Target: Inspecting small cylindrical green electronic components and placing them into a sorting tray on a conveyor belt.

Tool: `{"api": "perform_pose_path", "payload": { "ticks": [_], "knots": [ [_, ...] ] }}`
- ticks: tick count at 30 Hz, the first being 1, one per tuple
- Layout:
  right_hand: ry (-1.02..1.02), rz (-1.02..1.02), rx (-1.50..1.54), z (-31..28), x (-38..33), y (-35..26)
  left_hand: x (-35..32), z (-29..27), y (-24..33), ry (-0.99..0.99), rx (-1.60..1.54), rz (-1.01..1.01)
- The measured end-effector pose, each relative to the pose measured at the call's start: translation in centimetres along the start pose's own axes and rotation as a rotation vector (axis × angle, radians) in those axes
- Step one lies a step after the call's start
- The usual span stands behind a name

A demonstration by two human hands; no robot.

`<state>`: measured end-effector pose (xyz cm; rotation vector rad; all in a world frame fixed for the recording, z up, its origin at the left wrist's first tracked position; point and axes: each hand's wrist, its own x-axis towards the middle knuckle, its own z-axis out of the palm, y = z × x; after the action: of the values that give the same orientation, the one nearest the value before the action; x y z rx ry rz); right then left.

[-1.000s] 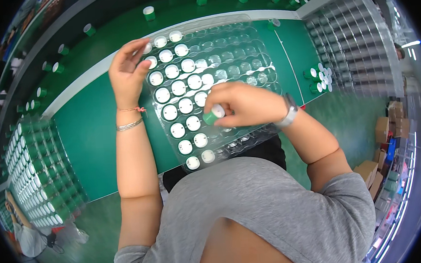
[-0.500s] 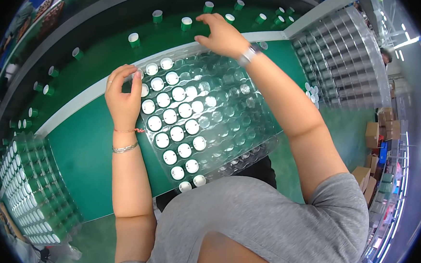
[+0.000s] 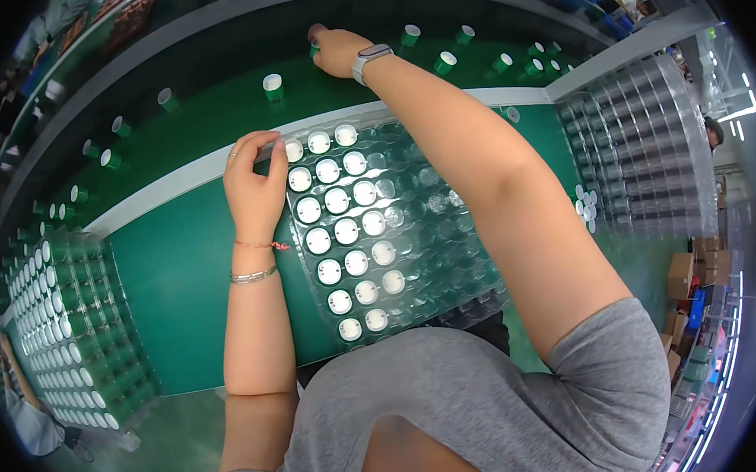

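Note:
A clear plastic tray with round pockets lies in front of me. White-topped round pieces sit in its left columns, and the pockets farther right hold none. My left hand is at the tray's far left corner, thumb and bent forefinger together on its edge beside a corner piece. Over the far green belt, my right hand has its fingers closed around a small green cylinder. Only a bit of that cylinder shows at the fingertips.
More green cylinders with white tops stand spaced along the belt. A pale rail separates belt and green table. At left stands a filled tray stack, at right a clear tray stack. White discs lie nearby.
My right hand has moved left along the belt and its spread fingers have closed on a green cylinder. The left hand stays at the tray corner while the whole view has shifted.

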<state>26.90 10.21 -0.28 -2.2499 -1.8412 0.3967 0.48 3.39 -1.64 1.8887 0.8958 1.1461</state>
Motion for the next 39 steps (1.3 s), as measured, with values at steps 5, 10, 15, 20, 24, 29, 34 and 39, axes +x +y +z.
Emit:
{"api": "perform_pose_path", "payload": {
  "ticks": [5, 10, 15, 20, 24, 29, 34, 39],
  "knots": [
    [0.296, -0.232, 0.353, 0.4, -5.3, -2.2, -0.3, -0.7, -0.2, 0.018, -0.112, -0.022],
    [-0.026, -0.197, 0.907, -2.0, -17.9, -4.6, -1.1, -1.1, 0.8, -0.041, -0.179, 0.003],
    [-0.12, -0.203, 1.073, -0.6, -23.1, -4.4, -2.0, -1.4, 3.1, -0.283, -0.199, 0.078],
    [-0.065, -0.323, 1.03, 0.7, -23.3, -4.2, -2.5, -0.8, 4.0, -0.34, -0.09, 0.074],
    [-0.024, -0.307, 1.153, 0.9, -23.0, -3.3, -2.3, -0.5, 2.9, -0.256, -0.242, 0.046],
    [0.095, -0.322, 1.192, 0.8, -22.6, -2.6, -2.2, -0.7, 2.4, -0.233, -0.313, 0.101],
    [0.099, -0.317, 1.188, 0.9, -22.4, -2.7, -2.3, -0.5, 2.8, -0.297, -0.314, 0.119],
    [0.072, -0.334, 1.12, 0.8, -22.4, -2.8, -2.4, -0.7, 3.2, -0.378, -0.313, 0.079]
  ]
}}
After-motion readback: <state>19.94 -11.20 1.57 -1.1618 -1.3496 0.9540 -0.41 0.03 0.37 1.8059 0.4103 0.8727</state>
